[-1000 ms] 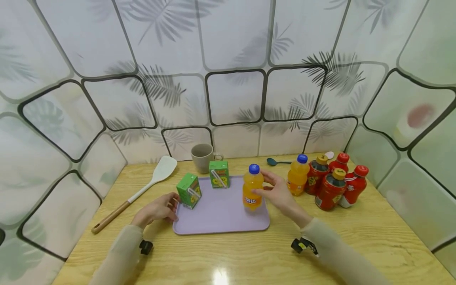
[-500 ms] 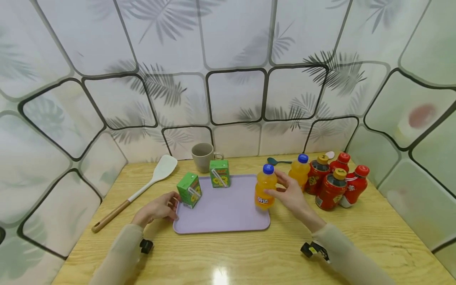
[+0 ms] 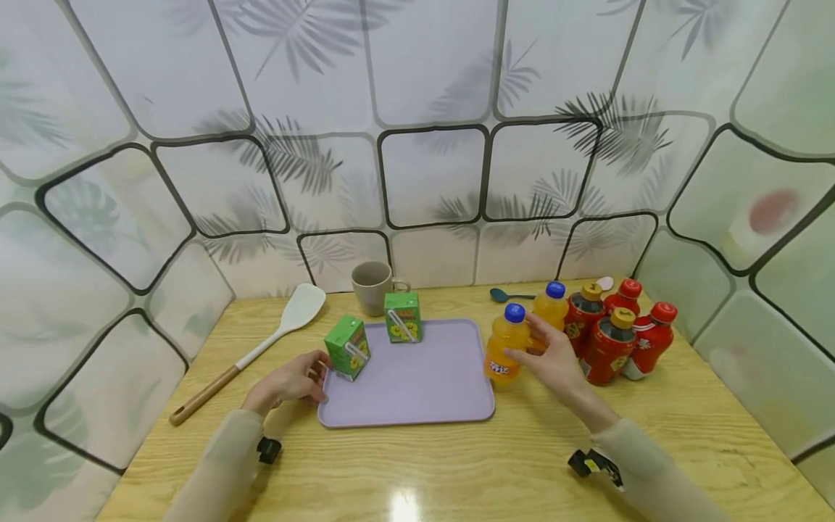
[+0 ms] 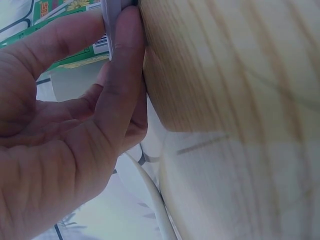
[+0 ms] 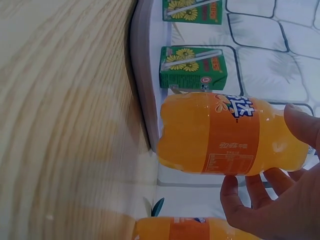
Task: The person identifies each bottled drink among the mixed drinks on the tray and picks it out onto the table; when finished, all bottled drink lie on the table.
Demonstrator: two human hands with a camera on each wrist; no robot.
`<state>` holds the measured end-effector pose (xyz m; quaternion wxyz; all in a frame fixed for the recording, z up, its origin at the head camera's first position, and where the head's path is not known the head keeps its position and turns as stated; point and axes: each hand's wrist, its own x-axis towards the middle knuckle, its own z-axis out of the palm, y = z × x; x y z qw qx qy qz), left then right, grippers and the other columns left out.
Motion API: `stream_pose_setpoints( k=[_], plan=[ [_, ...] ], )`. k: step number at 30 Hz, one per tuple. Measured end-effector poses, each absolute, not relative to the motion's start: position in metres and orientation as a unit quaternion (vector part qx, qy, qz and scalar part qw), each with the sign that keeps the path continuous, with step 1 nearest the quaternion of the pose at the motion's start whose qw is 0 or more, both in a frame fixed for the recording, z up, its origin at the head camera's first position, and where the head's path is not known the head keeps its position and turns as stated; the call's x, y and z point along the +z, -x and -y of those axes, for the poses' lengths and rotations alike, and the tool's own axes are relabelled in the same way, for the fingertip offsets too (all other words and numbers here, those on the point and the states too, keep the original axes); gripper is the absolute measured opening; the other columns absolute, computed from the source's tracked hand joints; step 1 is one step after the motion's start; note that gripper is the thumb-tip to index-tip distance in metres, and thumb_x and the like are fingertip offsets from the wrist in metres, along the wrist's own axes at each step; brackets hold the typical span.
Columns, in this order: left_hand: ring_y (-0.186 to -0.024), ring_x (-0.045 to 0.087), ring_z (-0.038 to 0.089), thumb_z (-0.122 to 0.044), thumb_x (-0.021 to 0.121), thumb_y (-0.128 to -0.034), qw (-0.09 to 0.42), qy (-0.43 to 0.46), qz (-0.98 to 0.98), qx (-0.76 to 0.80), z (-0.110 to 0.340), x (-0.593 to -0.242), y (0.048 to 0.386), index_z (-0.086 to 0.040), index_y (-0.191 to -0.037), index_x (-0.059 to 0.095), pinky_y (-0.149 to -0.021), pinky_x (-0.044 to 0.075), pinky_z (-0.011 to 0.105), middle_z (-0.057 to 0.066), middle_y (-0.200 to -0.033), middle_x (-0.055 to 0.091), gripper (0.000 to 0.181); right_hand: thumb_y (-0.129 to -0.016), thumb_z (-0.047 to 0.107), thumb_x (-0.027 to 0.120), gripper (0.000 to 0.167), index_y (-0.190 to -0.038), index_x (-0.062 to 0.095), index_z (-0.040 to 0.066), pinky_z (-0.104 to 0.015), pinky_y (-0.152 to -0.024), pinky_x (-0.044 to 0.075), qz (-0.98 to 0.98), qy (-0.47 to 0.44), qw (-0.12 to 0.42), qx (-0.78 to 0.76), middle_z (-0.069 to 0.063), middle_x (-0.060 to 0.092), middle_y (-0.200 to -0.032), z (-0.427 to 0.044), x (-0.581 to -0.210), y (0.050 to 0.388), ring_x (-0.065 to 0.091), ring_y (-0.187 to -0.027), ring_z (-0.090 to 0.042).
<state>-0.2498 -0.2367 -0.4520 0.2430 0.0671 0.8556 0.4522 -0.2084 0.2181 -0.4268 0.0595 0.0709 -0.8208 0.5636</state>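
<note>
My right hand [image 3: 554,362] holds an orange soda bottle [image 3: 505,344] with a blue cap, thumb on one side and fingers on the other. In the head view this bottle overlaps the right edge of the lilac tray [image 3: 417,384], tilted slightly; the right wrist view shows its orange label [image 5: 232,135]. At the tray's left edge, my left hand [image 3: 290,380] pinches the rim between thumb and fingers, as the left wrist view shows. Two green drink cartons with straws stand on the tray, one carton [image 3: 347,348] near the left hand, the other carton [image 3: 403,317] at the back.
A second orange soda bottle [image 3: 550,308] stands right of the right hand, partly hidden, beside several red-labelled bottles [image 3: 609,348]. Behind the tray is a grey mug [image 3: 372,288]. A white spatula [image 3: 287,319] lies left, and a dark spoon [image 3: 501,296] lies near the back wall.
My right hand has moved the orange soda bottle to the right, from over the tray to its right edge. My left hand, the tray and the cartons have stayed in place.
</note>
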Motion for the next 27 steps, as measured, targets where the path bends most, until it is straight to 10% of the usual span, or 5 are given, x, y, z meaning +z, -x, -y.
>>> stream_pose_setpoints(
  k=[11,27],
  plan=[
    [-0.092,0.051,0.022,0.010,0.072,-0.0719,0.240,-0.074,-0.862,0.440,0.238,-0.452,0.251,0.004,-0.123,0.046,-0.069,0.057,0.031,0.015,-0.105,0.050,0.058,-0.088,0.020,0.074,0.070,-0.148,0.039,0.006,-0.015,-0.089,0.049,0.829,-0.068,0.062,0.552,-0.020,0.053,-0.141,-0.236,-0.426,0.199,0.055,-0.123,-0.034],
    [-0.089,0.050,0.021,0.012,0.071,-0.0716,0.247,-0.059,-0.853,0.457,0.236,-0.452,0.251,0.003,-0.122,0.046,-0.068,0.057,0.031,0.014,-0.103,0.047,0.057,-0.089,0.024,0.072,0.071,-0.148,0.038,0.007,-0.010,-0.082,0.047,0.860,-0.038,0.096,0.500,-0.020,0.051,-0.143,-0.264,-0.428,0.191,0.054,-0.117,-0.026]
  ],
)
